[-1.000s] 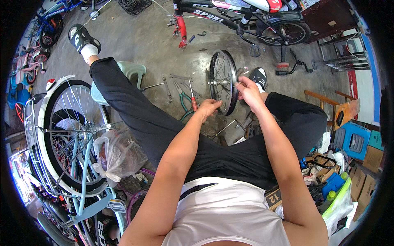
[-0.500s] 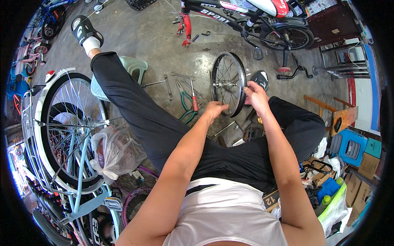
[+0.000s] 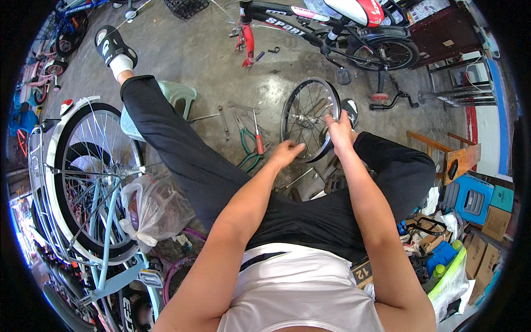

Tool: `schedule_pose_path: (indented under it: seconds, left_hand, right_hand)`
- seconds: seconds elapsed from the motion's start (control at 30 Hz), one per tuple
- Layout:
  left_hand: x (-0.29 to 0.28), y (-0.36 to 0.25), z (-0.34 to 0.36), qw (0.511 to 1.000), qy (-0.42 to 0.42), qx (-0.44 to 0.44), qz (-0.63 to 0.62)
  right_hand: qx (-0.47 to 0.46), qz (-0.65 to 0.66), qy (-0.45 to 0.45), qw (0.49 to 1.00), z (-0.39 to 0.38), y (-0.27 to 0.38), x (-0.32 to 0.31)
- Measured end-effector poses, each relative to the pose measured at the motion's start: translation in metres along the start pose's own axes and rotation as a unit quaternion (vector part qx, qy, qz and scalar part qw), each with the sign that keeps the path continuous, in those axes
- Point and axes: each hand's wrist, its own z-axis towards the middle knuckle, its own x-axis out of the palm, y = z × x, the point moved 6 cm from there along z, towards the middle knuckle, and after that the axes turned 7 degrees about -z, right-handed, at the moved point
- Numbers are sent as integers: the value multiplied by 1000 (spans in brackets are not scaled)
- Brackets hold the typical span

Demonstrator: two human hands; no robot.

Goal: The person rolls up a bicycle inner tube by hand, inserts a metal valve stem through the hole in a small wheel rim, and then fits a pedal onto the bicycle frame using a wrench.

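Note:
A small bicycle wheel (image 3: 284, 119) with a black rim, thin spokes and no tyre stands tilted between my legs, its open face turned partly toward me. My right hand (image 3: 339, 131) grips the rim on the right side, the thumb reaching over toward the spokes. At the lower left of the rim, my left hand (image 3: 285, 154) has its fingers pinched together on the wheel; whether they hold rim or spoke is too small to tell. Left of the wheel lie green-handled pliers (image 3: 249, 145), a red-handled screwdriver (image 3: 259, 145) and a wrench (image 3: 223, 123).
A black bicycle frame (image 3: 298, 27) with a red fork stands ahead. On the left are a light-blue bicycle (image 3: 105, 221) and a pale green stool (image 3: 180, 94). Boxes (image 3: 481, 260) and a blue plastic stool (image 3: 473, 198) crowd the right. A crank (image 3: 395, 104) lies on the floor.
The wheel has tipped and turned so more of its spoked face shows, and sits slightly lower. My right hand has shifted down and left with it; my left hand stays at the lower rim.

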Motion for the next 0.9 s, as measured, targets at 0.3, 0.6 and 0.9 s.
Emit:
schedule_pose_path:
  seconds: [0.3,0.6,0.9]
  left_hand:
    - [-61,-44,-9,957,-140,136,213]
    - [-67,-79,-25,922,-137,233,279]
    - [-61,-85,-35,877,-181,286,341]
  right_hand:
    - [97,319,74,940,-7,20,-29]
    - [86,370,141,914,4,18,-54]
    - [94,382,148,907,1,18,-53]
